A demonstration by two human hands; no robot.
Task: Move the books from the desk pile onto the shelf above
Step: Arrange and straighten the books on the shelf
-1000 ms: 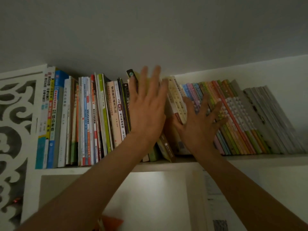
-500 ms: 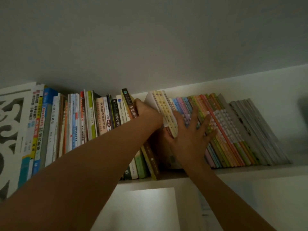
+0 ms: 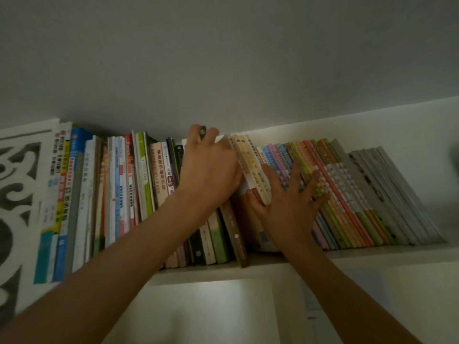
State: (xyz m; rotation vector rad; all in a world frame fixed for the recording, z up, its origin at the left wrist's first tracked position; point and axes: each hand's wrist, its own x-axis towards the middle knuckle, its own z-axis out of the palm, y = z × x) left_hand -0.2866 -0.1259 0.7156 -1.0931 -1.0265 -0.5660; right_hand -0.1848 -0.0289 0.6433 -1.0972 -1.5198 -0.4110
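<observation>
Your left hand [image 3: 208, 170] is curling its fingers over the top edge of a dark-spined book [image 3: 233, 232] standing in the row, gripping it. Your right hand [image 3: 288, 202] is pressing flat, fingers spread, against the leaning colourful books [image 3: 330, 184], with the thumb lying beside a cream-spined book [image 3: 250, 167]. All these books are standing on the white shelf [image 3: 372, 254], upright at the left [image 3: 116, 189] and tilting leftward at the right. A carved white panel [image 3: 22, 194] is bordering the row's left end.
</observation>
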